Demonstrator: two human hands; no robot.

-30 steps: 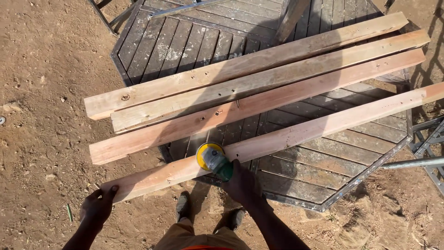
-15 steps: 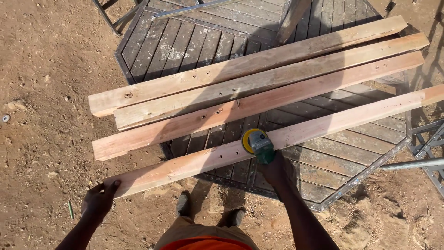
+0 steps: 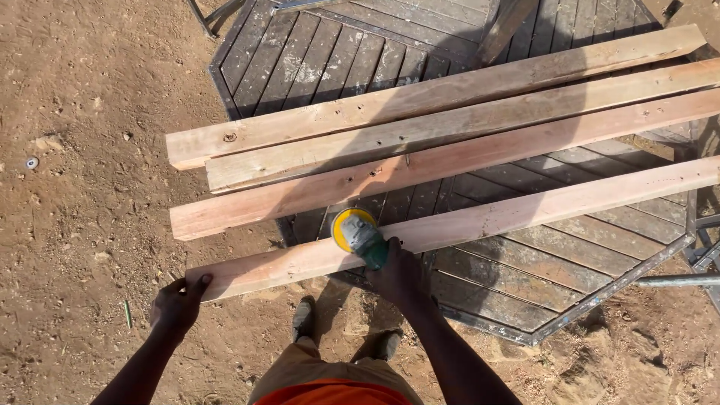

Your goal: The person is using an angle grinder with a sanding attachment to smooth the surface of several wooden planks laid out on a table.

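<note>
Left hand (image 3: 178,306) fingers wrapped on the nearest plank (image 3: 480,221) end, pinning it down. Right hand (image 3: 396,271) fingers curled tight around yellow sander (image 3: 354,230), pressing flat on wood.

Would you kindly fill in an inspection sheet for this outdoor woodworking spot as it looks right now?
Surface: dark slatted octagonal tabletop on bare dirt.
Job's things: four long planks; nearest plank under a yellow-disc sander.
Clutter: small round object on the dirt.
Hands: left hand grips the plank's end; right hand holds the sander.
Cables: nothing seen.
Surroundings: metal frame at right; sandy ground; the person's shoes below.
</note>
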